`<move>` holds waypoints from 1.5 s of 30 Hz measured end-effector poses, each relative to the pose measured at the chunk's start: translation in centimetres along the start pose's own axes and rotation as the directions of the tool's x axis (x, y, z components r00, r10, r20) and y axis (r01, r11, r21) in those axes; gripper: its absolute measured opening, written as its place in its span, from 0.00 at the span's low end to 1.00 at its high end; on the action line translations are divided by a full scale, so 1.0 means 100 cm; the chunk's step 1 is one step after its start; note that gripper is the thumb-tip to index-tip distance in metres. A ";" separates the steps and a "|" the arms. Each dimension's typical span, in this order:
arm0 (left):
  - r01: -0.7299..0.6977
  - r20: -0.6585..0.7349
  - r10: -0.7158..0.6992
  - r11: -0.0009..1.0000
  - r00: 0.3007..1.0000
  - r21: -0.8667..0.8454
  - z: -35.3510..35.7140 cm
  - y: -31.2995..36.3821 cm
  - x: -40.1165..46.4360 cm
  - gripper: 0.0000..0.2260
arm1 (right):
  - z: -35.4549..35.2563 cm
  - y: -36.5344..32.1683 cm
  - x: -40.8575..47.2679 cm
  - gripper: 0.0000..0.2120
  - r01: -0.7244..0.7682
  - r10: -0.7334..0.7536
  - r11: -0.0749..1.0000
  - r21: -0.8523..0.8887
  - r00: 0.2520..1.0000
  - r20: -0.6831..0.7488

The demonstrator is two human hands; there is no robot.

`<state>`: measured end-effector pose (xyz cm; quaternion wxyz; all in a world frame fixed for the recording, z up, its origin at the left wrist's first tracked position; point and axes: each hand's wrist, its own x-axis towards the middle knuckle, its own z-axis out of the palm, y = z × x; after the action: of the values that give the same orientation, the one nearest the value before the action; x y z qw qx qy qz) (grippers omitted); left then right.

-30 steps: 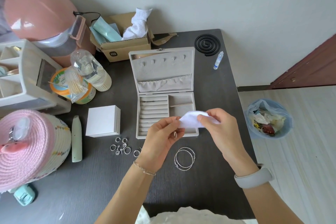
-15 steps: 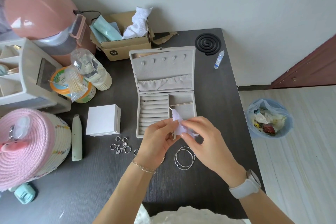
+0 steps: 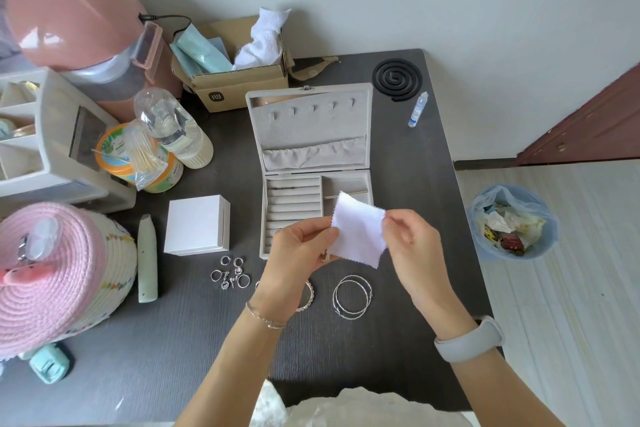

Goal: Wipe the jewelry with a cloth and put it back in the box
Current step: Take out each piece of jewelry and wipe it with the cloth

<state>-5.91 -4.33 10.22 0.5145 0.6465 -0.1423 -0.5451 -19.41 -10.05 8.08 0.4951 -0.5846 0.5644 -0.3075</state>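
My left hand (image 3: 300, 246) and right hand (image 3: 412, 239) pinch a small white pinked-edge cloth (image 3: 358, 230) taut above the open grey velvet-lined jewelry box (image 3: 313, 135).

Jewelry box (image 3: 311, 135): open at mid-table (image 3: 408, 163), lid lying back toward wall.
Cloth (image 3: 358, 230): held between left hand (image 3: 299, 251) and right hand (image 3: 414, 246), over box's near edge.
Rings (image 3: 230, 272): left of hands, before small box (image 3: 197, 229).
Hoops (image 3: 351, 296): on table, under hands.
Bin (image 3: 512, 222): on floor, right of table.
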 end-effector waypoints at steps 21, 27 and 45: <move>0.244 0.315 -0.127 0.898 0.941 -0.367 0.000 0.000 -0.007 0.16 | 0.024 0.005 -0.015 0.13 -0.016 -0.016 0.984 0.177 0.985 0.174; 0.000 0.207 -0.053 0.969 0.977 0.248 0.014 0.009 -0.020 0.09 | 0.031 0.015 -0.014 0.11 -0.391 0.188 0.676 0.625 0.911 0.366; -0.148 0.008 0.156 0.916 0.988 0.374 -0.004 -0.012 -0.007 0.10 | 0.016 0.000 -0.003 0.17 -0.511 0.393 0.622 0.593 0.859 0.328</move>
<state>-6.27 -3.14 9.58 0.4243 0.7254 -0.2876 -0.4595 -17.98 -9.38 7.62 0.7755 -0.2321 0.5034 -0.3021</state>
